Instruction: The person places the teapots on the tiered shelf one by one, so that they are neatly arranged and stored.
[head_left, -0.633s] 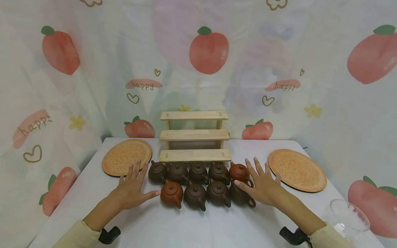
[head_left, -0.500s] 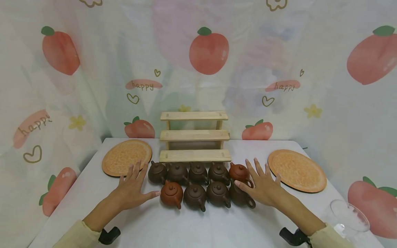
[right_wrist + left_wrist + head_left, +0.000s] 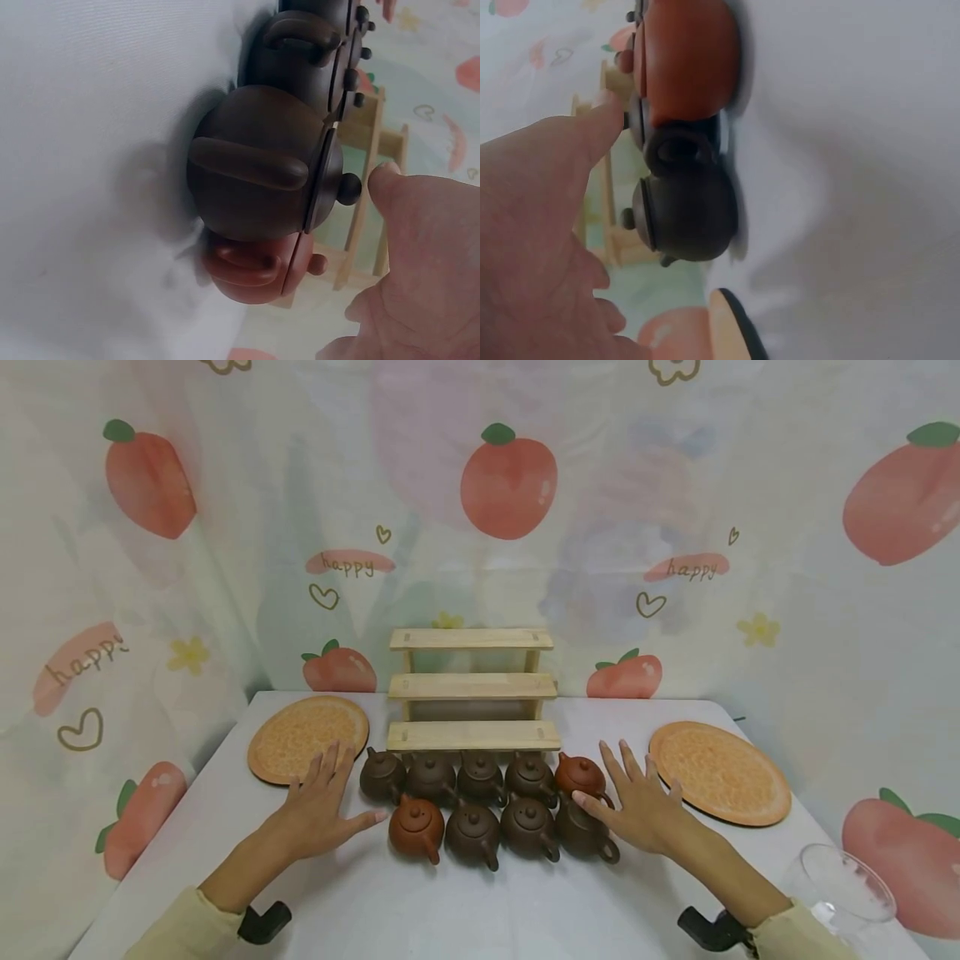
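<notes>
Several small clay teapots stand in two rows on the white table (image 3: pixel 465 910). Most are dark brown, such as the front right teapot (image 3: pixel 581 835) (image 3: pixel 262 165). One reddish teapot (image 3: pixel 416 828) (image 3: pixel 686 60) is at the front left, and another reddish teapot (image 3: pixel 579 774) (image 3: pixel 255 270) is at the back right. My left hand (image 3: pixel 318 797) lies flat with spread fingers left of the rows, its thumb (image 3: pixel 577 135) pointing at the front left teapot, just short of it. My right hand (image 3: pixel 637 802) lies flat on the right side, its thumb (image 3: pixel 420 202) close to the front right teapot; whether it touches is unclear.
A wooden three-step shelf (image 3: pixel 472 687) stands just behind the teapots. Round orange mats lie at the back left (image 3: pixel 307 739) and at the right (image 3: pixel 720 771). A clear plastic cup (image 3: pixel 843 885) sits at the near right corner. A peach-print curtain closes off the back and sides.
Both hands stay flat beside the teapots, with at most a very slight shift. No teapot has moved.
</notes>
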A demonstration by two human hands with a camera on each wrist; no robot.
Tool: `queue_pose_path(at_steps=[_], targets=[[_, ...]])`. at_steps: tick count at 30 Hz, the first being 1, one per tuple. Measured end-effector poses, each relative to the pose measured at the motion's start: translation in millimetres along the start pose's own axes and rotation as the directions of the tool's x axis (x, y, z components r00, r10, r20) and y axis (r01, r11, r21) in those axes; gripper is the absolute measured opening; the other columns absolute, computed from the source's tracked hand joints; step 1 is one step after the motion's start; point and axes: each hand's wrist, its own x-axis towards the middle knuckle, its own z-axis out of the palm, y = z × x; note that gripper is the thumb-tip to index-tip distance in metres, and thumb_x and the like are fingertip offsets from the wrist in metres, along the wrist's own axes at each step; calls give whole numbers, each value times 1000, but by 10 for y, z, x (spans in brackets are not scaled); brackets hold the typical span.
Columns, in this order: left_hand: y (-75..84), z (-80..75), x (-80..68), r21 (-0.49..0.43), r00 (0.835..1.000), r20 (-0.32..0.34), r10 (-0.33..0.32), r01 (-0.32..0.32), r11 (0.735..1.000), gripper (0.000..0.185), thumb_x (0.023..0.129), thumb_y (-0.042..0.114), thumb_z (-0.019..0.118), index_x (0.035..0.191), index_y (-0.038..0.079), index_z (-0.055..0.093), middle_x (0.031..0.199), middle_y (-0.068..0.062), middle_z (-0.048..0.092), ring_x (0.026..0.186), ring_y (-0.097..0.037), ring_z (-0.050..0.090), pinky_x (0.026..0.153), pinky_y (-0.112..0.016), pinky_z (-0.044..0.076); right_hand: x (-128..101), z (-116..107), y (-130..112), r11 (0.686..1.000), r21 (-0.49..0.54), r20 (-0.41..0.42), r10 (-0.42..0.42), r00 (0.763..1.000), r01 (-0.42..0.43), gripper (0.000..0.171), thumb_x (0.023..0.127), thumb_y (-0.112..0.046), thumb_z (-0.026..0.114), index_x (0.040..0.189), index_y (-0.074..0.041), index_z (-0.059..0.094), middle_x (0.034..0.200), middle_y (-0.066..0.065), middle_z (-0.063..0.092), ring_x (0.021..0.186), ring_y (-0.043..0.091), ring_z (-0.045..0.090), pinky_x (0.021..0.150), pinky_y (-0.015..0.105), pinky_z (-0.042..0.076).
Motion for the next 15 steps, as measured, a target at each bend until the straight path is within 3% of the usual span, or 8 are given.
queue_pose_path(at_steps=[9,12,15], targets=[[-81,-26,154,-46,999,-42,13,-15,999,110,97,72,59,167,-3,18,171,-30,21,156,-55,20,115,-82,16,25,-4,54,997,71,-26,9,1000,-8,107,100,-74,50,167,3,16,167,36,22,148,66,24,102,91,19],[-136,-53,250,-143,999,-39,5,-11,990,107,100,69,57,166,-5,18,171,-29,21,156,-53,20,118,-78,17,40,-6,77,992,126,-39,8,999,-3,107,101,-69,55,164,8,18,165,36,28,149,59,30,108,85,24],[-171,-92,356,-269,1000,-29,-10,2,963,103,103,65,55,166,-7,16,171,-30,21,157,-52,20,121,-71,21,50,-5,102,985,174,-65,-3,998,14,98,102,-62,60,157,15,30,157,38,40,144,55,43,109,75,38]])
